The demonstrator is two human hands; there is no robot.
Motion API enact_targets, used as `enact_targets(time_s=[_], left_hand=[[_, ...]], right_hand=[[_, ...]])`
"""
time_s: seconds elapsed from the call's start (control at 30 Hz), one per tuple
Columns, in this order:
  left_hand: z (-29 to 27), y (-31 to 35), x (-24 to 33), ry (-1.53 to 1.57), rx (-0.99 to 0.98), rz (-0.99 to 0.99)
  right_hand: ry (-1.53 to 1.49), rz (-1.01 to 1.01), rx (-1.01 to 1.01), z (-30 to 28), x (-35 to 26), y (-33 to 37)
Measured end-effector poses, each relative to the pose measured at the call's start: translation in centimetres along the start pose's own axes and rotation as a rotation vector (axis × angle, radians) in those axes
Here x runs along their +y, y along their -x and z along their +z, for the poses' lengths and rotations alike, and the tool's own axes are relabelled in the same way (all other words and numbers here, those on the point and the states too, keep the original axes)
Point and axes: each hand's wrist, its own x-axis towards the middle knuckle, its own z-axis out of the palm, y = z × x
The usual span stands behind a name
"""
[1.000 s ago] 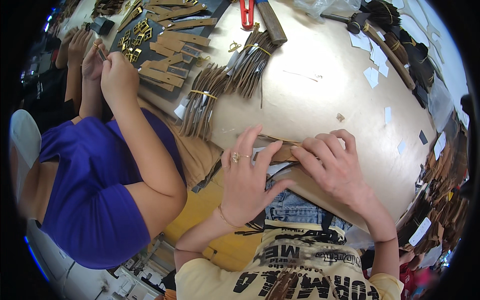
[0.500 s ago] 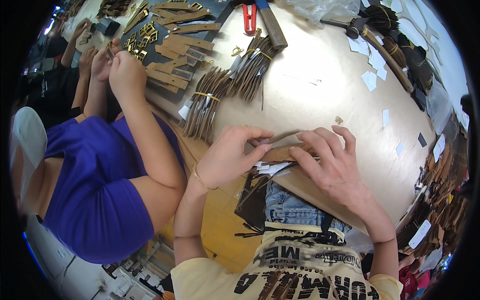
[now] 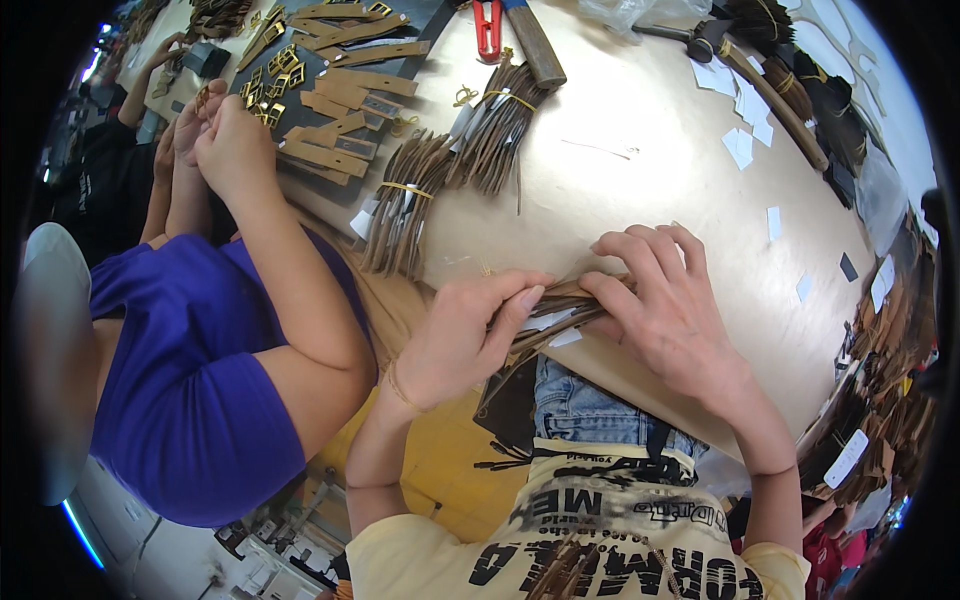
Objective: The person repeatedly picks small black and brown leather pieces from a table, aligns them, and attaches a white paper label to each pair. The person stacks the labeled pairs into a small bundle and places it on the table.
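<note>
A bundle of thin brown leather strips (image 3: 572,300) lies between my hands at the table's near edge, mostly edges up. White paper slips (image 3: 565,338) stick out among the strips. My left hand (image 3: 465,325) pinches the left end of the bundle between thumb and fingers. On the right end, my right hand (image 3: 668,318) grips with thumb and forefinger, its other fingers raised and spread. My fingers hide parts of both ends. Farther off to the left stand two banded bundles of similar strips (image 3: 408,195).
A co-worker in a purple shirt (image 3: 200,400) sits close on the left, hands near brass buckles (image 3: 275,82) and brown straps (image 3: 345,95). Red-handled pliers (image 3: 488,30), a wooden handle (image 3: 535,50) and a hammer (image 3: 770,105) lie at the back. Paper pieces (image 3: 738,148) are scattered right.
The strips have turned from a broad brown face upward to mostly edges upward. My right hand's fingers have lifted and shifted slightly. The co-worker's hands have moved a little left.
</note>
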Motion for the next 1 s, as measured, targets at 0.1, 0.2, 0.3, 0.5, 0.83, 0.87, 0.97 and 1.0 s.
enact_targets(time_s=[0.1,0.2,0.3,0.5,0.83,0.87,0.97,1.0], left_hand=[[1.3,0.7,0.3,-0.18,0.012,0.1],[3.5,1.0,0.2,-0.422,0.089,0.14],[4.8,1.0,-0.3,-0.461,0.202,0.131],[4.1,0.4,-0.8,-0.302,0.183,0.077],[3.2,-0.2,-0.8,-0.078,0.181,-0.059],[3.0,-0.2,-0.8,-0.069,0.197,-0.052],[2.5,-0.5,-0.8,-0.104,0.239,-0.027],[2.4,-0.6,-0.8,-0.132,0.248,-0.019]], right_hand=[[-0.031,0.045,0.004,0.1,0.0,0.2],[-0.085,0.106,0.02,0.4,0.1,0.7],[-0.138,0.156,0.063,0.5,0.8,1.8],[-0.196,0.211,0.168,0.7,2.0,4.8],[-0.237,0.114,0.251,3.2,0.2,5.4],[-0.211,0.108,0.239,3.3,0.0,5.0],[-0.169,0.102,0.212,3.1,-0.2,3.7],[-0.161,0.111,0.195,3.0,-0.2,3.3]])
